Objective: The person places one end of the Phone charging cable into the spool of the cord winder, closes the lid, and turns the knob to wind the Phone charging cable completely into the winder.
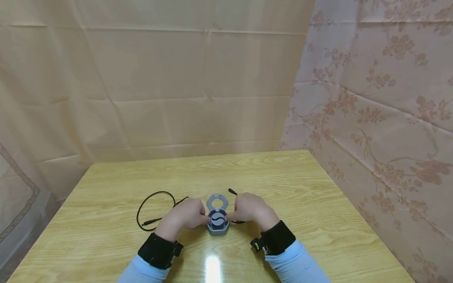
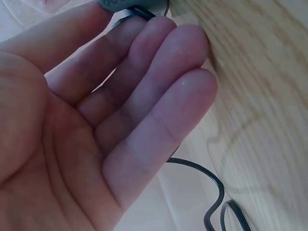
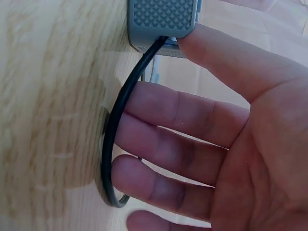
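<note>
A grey hexagonal cable winder case stands on the table, its ring-shaped lid flipped back on the far side. A black cable passes through it, making an S-bend across the round core inside. On the left side of the case, my left hand touches the edge with its thumb tip. My right hand presses its thumb on the opposite side, where the cable leaves a textured wall. The other fingers of both hands are loosely bent; on the right they lie right beside the cable.
Left of the case, the cable curls in a wide loop ending in a plug. Its other plug lies beyond my right hand. The wooden table ends at a beige cloth backdrop, with a floral curtain along the right.
</note>
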Tool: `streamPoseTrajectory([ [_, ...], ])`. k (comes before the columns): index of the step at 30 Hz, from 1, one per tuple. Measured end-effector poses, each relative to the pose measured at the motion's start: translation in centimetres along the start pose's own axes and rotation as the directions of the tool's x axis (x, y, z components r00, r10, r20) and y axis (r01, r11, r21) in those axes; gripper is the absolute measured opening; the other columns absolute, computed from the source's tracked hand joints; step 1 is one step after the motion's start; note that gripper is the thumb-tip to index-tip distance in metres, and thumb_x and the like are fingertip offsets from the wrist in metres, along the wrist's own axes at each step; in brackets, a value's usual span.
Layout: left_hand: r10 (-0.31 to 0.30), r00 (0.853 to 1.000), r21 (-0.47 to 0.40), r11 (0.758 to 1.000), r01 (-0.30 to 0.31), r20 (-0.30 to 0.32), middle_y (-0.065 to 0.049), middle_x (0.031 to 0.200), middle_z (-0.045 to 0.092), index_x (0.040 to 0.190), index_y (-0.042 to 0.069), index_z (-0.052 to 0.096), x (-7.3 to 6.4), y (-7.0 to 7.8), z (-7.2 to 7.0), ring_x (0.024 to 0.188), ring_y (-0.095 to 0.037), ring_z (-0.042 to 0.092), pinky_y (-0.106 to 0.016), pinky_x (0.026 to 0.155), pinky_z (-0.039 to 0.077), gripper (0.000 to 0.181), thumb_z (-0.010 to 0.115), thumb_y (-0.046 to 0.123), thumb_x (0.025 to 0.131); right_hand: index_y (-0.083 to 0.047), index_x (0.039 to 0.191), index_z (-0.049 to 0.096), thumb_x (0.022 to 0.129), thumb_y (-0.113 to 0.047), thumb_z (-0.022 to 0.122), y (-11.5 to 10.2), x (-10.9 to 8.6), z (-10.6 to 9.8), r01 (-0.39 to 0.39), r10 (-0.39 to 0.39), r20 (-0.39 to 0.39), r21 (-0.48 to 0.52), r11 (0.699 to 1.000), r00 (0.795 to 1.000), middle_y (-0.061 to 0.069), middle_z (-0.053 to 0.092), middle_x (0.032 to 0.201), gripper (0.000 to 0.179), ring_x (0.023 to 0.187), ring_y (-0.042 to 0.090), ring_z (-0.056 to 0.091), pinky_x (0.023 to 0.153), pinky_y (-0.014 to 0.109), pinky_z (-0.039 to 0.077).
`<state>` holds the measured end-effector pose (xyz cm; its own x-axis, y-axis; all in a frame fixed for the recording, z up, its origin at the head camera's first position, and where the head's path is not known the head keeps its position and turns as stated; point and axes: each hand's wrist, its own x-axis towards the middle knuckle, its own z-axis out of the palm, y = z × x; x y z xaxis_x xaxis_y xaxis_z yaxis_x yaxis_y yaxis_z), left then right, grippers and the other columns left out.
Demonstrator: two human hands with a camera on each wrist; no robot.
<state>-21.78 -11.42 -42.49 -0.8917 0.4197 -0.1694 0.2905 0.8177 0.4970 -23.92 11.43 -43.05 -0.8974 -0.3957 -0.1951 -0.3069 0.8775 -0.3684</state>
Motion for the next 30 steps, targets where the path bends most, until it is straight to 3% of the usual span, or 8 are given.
streamPoseTrajectory([
  [14,-0.017,1.000,-0.007,1.000,0.017,-0.017,0.011,0.043,0.038,0.050,0.014,0.057,0.54,-0.47,0.48,0.042,-0.009,0.039,-0.025,0.045,0.027,0.045,0.079,0.024,0.087,-0.019,0.050,0.053,0.082,-0.058,0.077,-0.41,0.33,0.29,-0.052,0.051,-0.012,-0.106,0.993,0.999,-0.008,0.035,0.050,0.055,0.045,0.011,0.038,0.046,0.028,0.026],
  [25,0.017,1.000,0.028,0.999,-0.017,-0.002,0.010,0.047,0.035,0.051,0.018,0.050,0.39,-0.43,0.24,0.044,-0.009,0.035,-0.025,0.047,0.025,0.048,0.076,0.025,0.090,-0.020,0.050,0.057,0.083,-0.055,0.078,-0.28,0.13,0.18,-0.032,0.032,0.004,-0.050,0.998,0.999,-0.011,0.038,0.046,0.052,0.044,0.010,0.040,0.046,0.027,0.026],
  [30,0.001,1.000,0.034,0.999,-0.001,0.018,0.006,0.055,0.042,0.060,0.016,0.059,0.17,-0.31,0.17,0.050,-0.012,0.041,-0.028,0.050,0.030,0.038,0.072,0.026,0.094,-0.022,0.052,0.056,0.084,-0.049,0.078,-0.22,0.15,0.17,0.007,-0.007,0.003,-0.015,1.000,1.000,-0.012,0.036,0.047,0.048,0.045,0.009,0.037,0.046,0.027,0.025],
])
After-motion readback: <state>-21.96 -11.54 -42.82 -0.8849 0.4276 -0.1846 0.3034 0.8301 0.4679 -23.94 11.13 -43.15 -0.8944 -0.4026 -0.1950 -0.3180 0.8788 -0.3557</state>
